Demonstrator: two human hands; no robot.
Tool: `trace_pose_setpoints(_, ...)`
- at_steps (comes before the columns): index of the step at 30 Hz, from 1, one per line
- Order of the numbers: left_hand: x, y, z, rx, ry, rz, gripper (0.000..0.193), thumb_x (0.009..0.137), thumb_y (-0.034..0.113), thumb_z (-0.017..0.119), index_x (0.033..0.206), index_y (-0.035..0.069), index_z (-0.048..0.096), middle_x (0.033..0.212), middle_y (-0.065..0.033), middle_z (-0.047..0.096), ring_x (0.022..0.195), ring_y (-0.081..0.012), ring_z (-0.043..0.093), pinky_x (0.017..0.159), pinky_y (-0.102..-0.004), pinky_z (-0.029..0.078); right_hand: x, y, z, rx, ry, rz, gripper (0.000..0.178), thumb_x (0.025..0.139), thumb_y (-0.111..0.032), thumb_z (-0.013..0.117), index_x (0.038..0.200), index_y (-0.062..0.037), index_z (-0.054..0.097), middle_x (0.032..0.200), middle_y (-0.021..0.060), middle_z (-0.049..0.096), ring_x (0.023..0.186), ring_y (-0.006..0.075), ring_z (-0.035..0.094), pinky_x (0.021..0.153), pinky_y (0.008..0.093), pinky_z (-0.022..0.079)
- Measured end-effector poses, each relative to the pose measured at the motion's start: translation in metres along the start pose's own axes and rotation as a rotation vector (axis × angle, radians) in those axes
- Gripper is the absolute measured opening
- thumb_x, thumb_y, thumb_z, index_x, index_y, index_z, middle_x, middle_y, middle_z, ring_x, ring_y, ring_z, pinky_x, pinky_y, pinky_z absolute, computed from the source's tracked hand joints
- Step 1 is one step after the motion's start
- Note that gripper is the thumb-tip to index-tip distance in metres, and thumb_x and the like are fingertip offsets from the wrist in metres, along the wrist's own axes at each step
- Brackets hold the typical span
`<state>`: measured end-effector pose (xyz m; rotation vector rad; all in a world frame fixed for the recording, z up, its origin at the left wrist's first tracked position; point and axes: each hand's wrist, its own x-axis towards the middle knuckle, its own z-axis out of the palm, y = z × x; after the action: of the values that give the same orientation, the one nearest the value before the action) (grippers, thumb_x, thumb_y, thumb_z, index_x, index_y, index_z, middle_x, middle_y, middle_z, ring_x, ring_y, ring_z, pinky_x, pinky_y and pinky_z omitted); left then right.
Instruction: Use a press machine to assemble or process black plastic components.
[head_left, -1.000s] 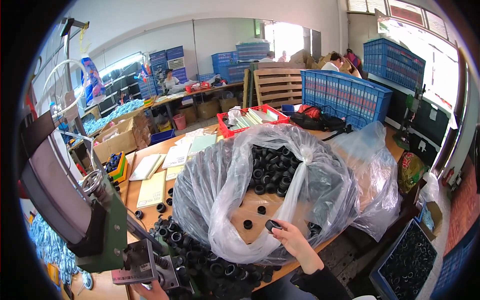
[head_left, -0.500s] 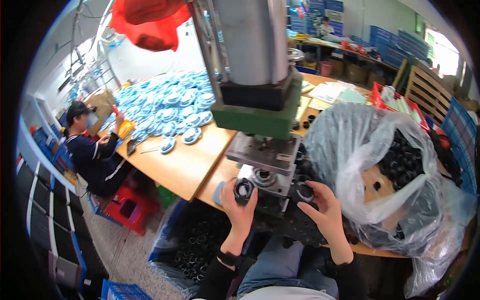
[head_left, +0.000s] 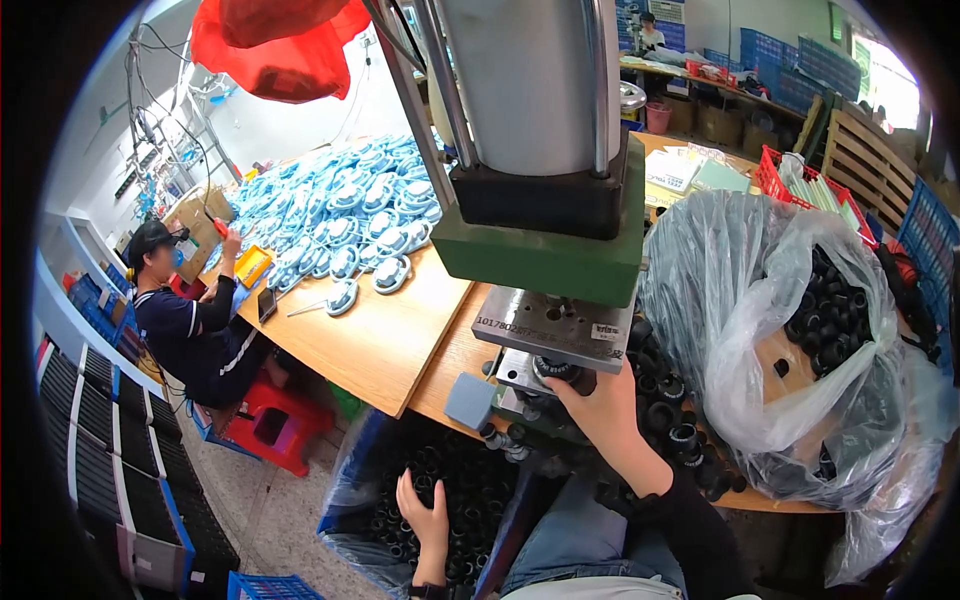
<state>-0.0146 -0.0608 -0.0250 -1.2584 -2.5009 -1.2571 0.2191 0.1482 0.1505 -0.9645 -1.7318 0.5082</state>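
My right hand (head_left: 603, 415) reaches under the press's upper steel plate (head_left: 548, 326), its fingers closed on a black ring-shaped part (head_left: 556, 371) at the lower die. Part of that ring is hidden by my thumb and the plate. Down to the left, my left hand (head_left: 428, 517) is over a lined blue bin (head_left: 348, 475) full of black rings (head_left: 470, 520). Its fingers are spread, and I see nothing held in them. Above the die stands the press head, a green block (head_left: 540, 258) under a grey cylinder (head_left: 530, 90).
More black rings (head_left: 685, 442) crowd the table right of the press, beside a clear plastic bag (head_left: 700, 300) of them. A grey-blue block (head_left: 470, 400) sits left of the die. Light-blue parts (head_left: 345, 210) are heaped at far left, where a co-worker (head_left: 180, 310) sits.
My left hand has let go of its black ring and dropped from the press to the bin. The right hand has carried a ring leftward to the die. The view has shifted slightly.
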Motion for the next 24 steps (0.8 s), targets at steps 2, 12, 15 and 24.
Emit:
trace_pose_setpoints(2, 0.035, 0.038, 0.007, -0.042, -0.018, 0.201, 0.051, 0.086, 0.014, 0.063, 0.131, -0.004, 0.046, 0.13, -0.0203, 0.051, 0.127, -0.0407, 0.041, 0.105, -0.0471, 0.032, -0.001, -0.004, 0.006, 0.027, -0.002, 0.039, 0.036, 0.067, -0.014, 0.079, 0.097, -0.0047, 0.063, 0.098, 0.0123, 0.062, 0.095, 0.0349, 0.055, 0.08, 0.0416, 0.045)
trace_pose_setpoints(12, 0.094, 0.088, 0.084, 0.033, -0.294, 0.498, 0.036, 0.095, 0.021, 0.047, 0.128, 0.011, 0.056, 0.137, -0.0044, 0.052, 0.134, -0.0268, 0.038, 0.108, -0.0512, 0.019, -0.025, -0.005, -0.022, 0.052, -0.082, 0.206, 0.067, 0.068, -0.02, 0.083, 0.123, -0.0007, 0.05, 0.108, 0.0148, 0.058, 0.086, 0.0266, 0.057, 0.073, 0.0333, 0.048)
trace_pose_setpoints(15, 0.095, 0.091, 0.087, -0.004, -0.295, 0.535, 0.036, 0.095, 0.02, 0.048, 0.127, 0.009, 0.057, 0.135, -0.0066, 0.053, 0.132, -0.029, 0.04, 0.107, -0.0477, 0.023, -0.046, -0.01, -0.08, 0.086, 0.025, 0.036, 0.068, 0.071, -0.019, 0.082, 0.127, -0.0004, 0.049, 0.119, 0.0137, 0.056, 0.091, 0.0248, 0.058, 0.079, 0.0333, 0.049)
trace_pose_setpoints(24, 0.099, 0.138, 0.064, -0.355, -0.119, 0.506, 0.039, 0.091, 0.009, 0.052, 0.128, -0.004, 0.05, 0.13, -0.0215, 0.052, 0.123, -0.0367, 0.046, 0.105, -0.043, 0.032, -0.068, 0.162, -0.266, -0.404, 0.333, 0.39, 0.029, 0.082, -0.012, 0.066, 0.108, -0.0003, 0.059, 0.1, 0.0142, 0.063, 0.092, 0.0263, 0.062, 0.08, 0.0352, 0.048)
